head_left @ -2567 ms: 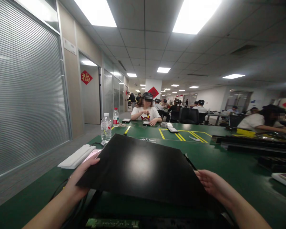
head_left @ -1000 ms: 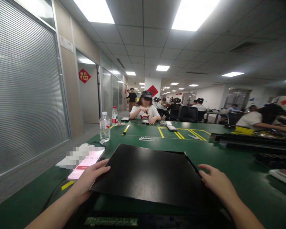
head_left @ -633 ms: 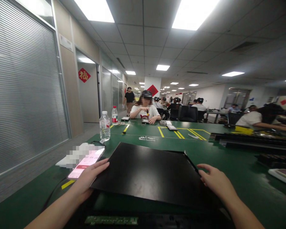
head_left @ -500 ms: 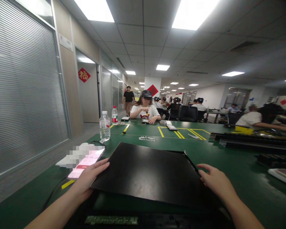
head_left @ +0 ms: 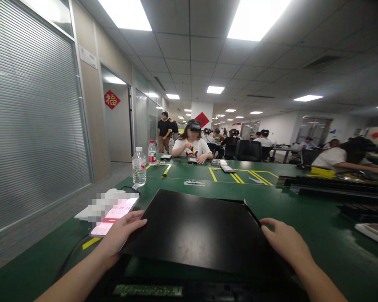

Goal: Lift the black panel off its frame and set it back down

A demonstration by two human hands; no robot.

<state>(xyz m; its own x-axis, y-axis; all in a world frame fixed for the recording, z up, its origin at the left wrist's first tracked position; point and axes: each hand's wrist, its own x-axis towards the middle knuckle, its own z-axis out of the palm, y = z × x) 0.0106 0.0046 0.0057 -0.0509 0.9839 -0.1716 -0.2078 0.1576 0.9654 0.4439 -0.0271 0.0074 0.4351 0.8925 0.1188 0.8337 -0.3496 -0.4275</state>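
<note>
The black cover panel (head_left: 201,228) lay nearly flat just in front of the person, over the green tabletop (head_left: 318,226). Its near edge hung a little above a green circuit board (head_left: 146,290) that showed beneath it.

The left hand (head_left: 121,233) clasped the panel's left edge, thumb on top and the other fingers hidden under the sheet. The right hand (head_left: 285,243) lay against the right edge with its fingers loosely bent. Whether any of them hooked underneath could not be told.

The panel looked like a thin, rigid sheet with a smooth, faintly glossy face, so it was probably light for its spread but slick under dry fingers. Its edges may have been sharp, and being so broad it would likely twist or swing if taken by one side only. A hold at two opposite edges near the middle, as here, looked the soundest.

Its broad face pointed up. The far edge faced a person (head_left: 192,144) seated across the tabletop, and the far left corner aimed roughly toward a water bottle (head_left: 139,167). Foreshortening left the long axis uncertain, though it seemed to run away from the wearer. A phone (head_left: 113,212) lay just beside the left hand.
</note>
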